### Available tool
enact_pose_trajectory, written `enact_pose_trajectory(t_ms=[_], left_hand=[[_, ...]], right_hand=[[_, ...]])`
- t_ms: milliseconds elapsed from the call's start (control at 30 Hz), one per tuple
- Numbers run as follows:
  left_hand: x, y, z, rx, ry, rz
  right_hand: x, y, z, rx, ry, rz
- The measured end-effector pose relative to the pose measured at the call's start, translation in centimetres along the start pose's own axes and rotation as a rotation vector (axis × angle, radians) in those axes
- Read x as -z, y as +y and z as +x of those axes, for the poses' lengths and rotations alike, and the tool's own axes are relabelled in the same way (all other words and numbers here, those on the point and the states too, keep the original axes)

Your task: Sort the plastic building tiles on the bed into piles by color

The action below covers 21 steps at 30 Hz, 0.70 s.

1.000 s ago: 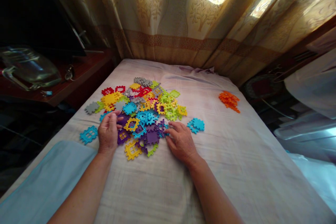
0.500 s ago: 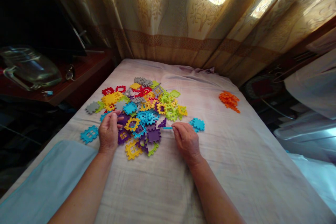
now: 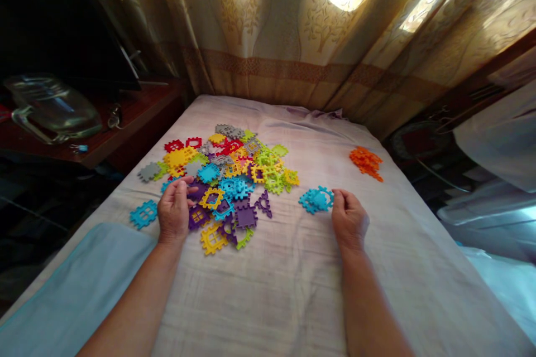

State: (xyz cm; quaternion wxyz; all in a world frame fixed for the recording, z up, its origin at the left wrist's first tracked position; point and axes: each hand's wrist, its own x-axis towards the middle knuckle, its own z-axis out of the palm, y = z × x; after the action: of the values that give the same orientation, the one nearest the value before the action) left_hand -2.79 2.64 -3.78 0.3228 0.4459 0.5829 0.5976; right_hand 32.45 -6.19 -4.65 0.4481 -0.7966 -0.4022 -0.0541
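Note:
My right hand (image 3: 350, 218) pinches the edge of a blue notched frame piece (image 3: 327, 195), which lies over a small group of blue interlocking plastic tiles (image 3: 310, 201). My left hand (image 3: 174, 211) is at the near left side of a mixed heap of colourful tiles, its fingers loosely curled and apart, with nothing visible in them. Beside its fingers are purple tiles (image 3: 198, 216) and a yellow frame tile (image 3: 211, 198). A purple triangular frame piece (image 3: 263, 204) sits at the heap's right edge. A blue window tile (image 3: 144, 214) lies left of my left hand.
Orange tiles (image 3: 365, 163) form a separate pile at the right on the sheet-covered surface (image 3: 268, 301). A light blue cloth (image 3: 84, 279) covers the near left corner. A glass jug (image 3: 54, 109) lies on the brown side table (image 3: 138, 117). Curtains (image 3: 272, 28) hang behind.
My right hand has moved right from the heap, carrying the blue piece to the blue group. The purple triangular piece now lies turned at the heap's edge. My left hand has stayed in place.

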Motion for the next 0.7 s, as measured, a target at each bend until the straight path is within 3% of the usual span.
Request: enact_pose_trajectory(t_ms=[267,433,600,700], left_hand=[[0.3,0.1,0.5,-0.003,0.069,-0.017],[0.9,0.0,1.1,-0.078,0.178,0.028],[1.3,-0.4,1.4,-0.218,0.203,0.152],[1.4,-0.8,1.6,-0.225,0.226,0.199]], right_hand=[[1.1,2.8,1.3,-0.154,-0.162,-0.012],[1.0,3.3,1.5,-0.076,-0.126,-0.062],[0.6,3.5,1.2,-0.008,-0.085,-0.079],[0.4,3.2,0.9,0.07,-0.046,-0.074]])
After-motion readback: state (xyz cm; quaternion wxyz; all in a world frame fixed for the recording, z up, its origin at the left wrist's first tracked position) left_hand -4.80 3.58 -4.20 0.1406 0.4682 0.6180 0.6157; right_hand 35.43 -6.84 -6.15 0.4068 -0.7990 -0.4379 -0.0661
